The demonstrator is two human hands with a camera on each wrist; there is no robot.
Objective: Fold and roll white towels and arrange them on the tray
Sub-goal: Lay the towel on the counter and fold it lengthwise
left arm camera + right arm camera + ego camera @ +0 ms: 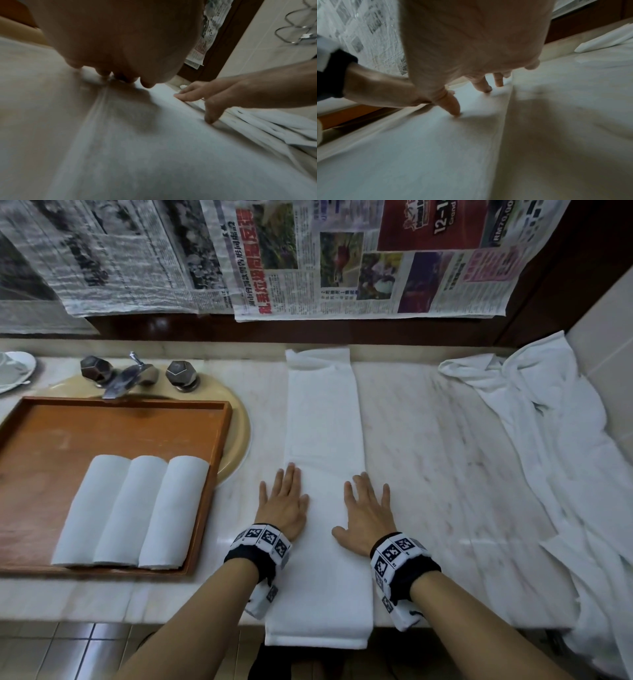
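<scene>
A white towel (323, 419), folded into a long narrow strip, runs from the back wall over the counter's front edge. My left hand (284, 501) lies flat with spread fingers on the strip's left edge, partly on the marble. Flat on the strip's right edge is my right hand (366, 511). In the left wrist view my left fingers (145, 83) press the towel (154, 155). My right fingers (453, 106) touch the same cloth (419, 155) in the right wrist view. Three rolled white towels (133, 508) lie side by side in the wooden tray (113, 426).
The tray rests over a beige sink (236, 412) with a metal faucet (128, 374). A heap of loose white towels (548, 457) covers the counter's right side. Newspaper sheets (308, 258) hang on the back wall. A white dish (13, 369) sits far left.
</scene>
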